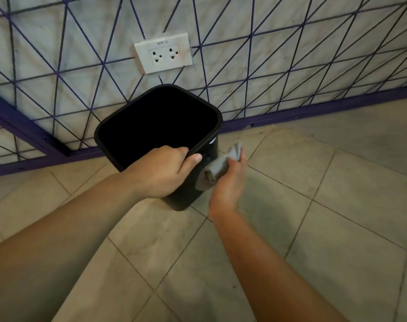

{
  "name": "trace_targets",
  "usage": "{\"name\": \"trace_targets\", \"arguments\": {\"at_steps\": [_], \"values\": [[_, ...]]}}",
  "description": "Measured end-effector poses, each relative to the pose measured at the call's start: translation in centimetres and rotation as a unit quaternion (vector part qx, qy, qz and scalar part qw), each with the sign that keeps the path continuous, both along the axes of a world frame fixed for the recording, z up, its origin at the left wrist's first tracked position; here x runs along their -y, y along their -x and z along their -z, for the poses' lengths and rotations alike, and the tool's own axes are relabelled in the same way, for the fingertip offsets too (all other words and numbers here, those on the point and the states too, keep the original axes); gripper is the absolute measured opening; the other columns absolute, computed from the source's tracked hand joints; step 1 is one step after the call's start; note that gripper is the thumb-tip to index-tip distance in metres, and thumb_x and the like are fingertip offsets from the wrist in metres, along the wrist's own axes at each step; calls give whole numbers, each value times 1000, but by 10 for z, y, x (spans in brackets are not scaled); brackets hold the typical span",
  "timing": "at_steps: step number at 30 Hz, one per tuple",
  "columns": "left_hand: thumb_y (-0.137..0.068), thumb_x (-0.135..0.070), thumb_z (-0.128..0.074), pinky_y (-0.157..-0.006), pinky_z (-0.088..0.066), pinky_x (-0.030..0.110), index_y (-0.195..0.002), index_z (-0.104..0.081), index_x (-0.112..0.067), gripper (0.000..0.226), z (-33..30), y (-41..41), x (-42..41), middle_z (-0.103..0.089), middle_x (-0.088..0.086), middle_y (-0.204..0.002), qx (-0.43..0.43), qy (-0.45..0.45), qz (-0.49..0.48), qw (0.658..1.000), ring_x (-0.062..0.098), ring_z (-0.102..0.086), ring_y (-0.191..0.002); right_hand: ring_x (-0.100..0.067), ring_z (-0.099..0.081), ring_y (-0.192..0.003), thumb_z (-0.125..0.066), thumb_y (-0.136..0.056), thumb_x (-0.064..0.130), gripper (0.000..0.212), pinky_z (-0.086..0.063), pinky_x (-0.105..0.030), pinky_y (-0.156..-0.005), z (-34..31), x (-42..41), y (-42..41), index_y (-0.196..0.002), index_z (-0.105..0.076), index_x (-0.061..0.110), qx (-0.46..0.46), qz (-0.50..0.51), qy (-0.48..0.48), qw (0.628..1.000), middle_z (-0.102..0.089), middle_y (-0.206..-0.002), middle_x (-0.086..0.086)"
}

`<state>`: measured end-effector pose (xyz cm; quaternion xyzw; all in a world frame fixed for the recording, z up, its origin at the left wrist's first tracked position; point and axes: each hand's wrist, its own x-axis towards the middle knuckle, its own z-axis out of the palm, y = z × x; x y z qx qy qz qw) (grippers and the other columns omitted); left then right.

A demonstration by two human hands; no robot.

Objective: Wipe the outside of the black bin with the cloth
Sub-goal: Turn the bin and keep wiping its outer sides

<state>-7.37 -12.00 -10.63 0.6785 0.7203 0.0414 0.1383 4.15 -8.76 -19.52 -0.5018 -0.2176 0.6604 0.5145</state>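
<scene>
Now your left hand (161, 169) grips the near rim of the black bin (137, 117), fingers curled over it. Your right hand (228, 182) holds the grey cloth (217, 169) bunched against the bin's outer side.

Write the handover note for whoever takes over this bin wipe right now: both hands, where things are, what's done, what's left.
Left hand: grips the near rim of the black bin, fingers inside, thumb outside, steadying it.
Right hand: holds the grey cloth, bunched, pressed against the bin's right outer wall.
Bin: stands open on the tiled floor by the wall, below the double socket.
Done: wiping is under way on the right side; how much is clean cannot be told.
Left: the other outer sides.
</scene>
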Motion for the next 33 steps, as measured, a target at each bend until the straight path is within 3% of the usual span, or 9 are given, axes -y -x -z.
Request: {"name": "trace_targets", "arguments": {"at_steps": [2,4,6,11,17,22,26,31,33], "values": [[-100,-53,-29,-74,-54,44,-94,-62,-17,49,3,1,-1,-67,0,-78,14,-8,7,1000,15,-65,-73,-12,-37,-146,-34,-110,25,51,-35,-17,-114,-9,1,26,-161,-32,28,52,8,-85,995,-38,-161,3],[-97,-55,-28,-78,-56,40,-106,-65,-17,54,3,1,-4,-71,-1,-87,34,-8,11,999,12,-67,-81,-9,-26,-153,-29,-104,45,58,-21,-28,-126,-11,3,49,-160,-32,30,115,39,-148,981,-32,-166,6],[-98,-53,-30,-79,-56,35,-110,-65,-15,53,4,1,-8,-71,-1,-90,40,-9,12,999,10,-68,-84,-12,-34,-148,-25,-97,57,64,-27,-39,-125,-3,-4,57,-154,-39,33,137,65,-166,974,-43,-155,10],[-101,-48,-33,-65,-52,32,-78,-52,-25,37,4,-3,-16,-62,-2,-71,19,-39,9,999,13,-63,-68,-26,-47,-137,-30,-88,64,62,-42,-56,-114,24,-42,52,-136,-54,34,101,46,-128,986,-55,-129,13],[-96,-53,-28,-74,-55,37,-93,-65,-16,53,5,2,-19,-69,-1,-79,45,-19,-1,999,11,-66,-73,-7,-38,-138,-26,-94,54,70,-32,-28,-117,5,-7,63,-147,-51,18,129,93,-169,973,-52,-148,3],[-97,-54,-24,-62,-49,33,-78,-54,-20,50,6,-1,-20,-58,-3,-67,13,-34,2,999,11,-59,-64,-27,-47,-137,-40,-84,57,71,-39,-49,-119,38,-70,55,-140,-61,18,63,43,-45,996,-57,-139,-8],[-97,-53,-26,-75,-54,36,-96,-66,-15,55,5,1,-21,-69,-1,-80,40,-23,-6,999,11,-65,-75,-10,-38,-141,-32,-96,49,61,-28,-19,-116,11,-6,64,-149,-49,23,125,83,-163,975,-48,-151,3],[-97,-53,-23,-77,-55,39,-99,-66,-18,55,5,0,-20,-68,-3,-81,44,-35,-2,998,11,-65,-77,-14,-35,-139,-30,-97,48,61,-28,-46,-124,31,-49,57,-148,-53,22,95,59,-36,993,-47,-148,-2],[-98,-54,-23,-80,-55,38,-106,-67,-18,57,4,1,-20,-70,-3,-86,72,-21,-8,997,9,-67,-82,-11,-34,-142,-30,-100,44,55,-27,-41,-124,17,-39,58,-148,-51,28,117,62,-75,988,-46,-152,2]]}}
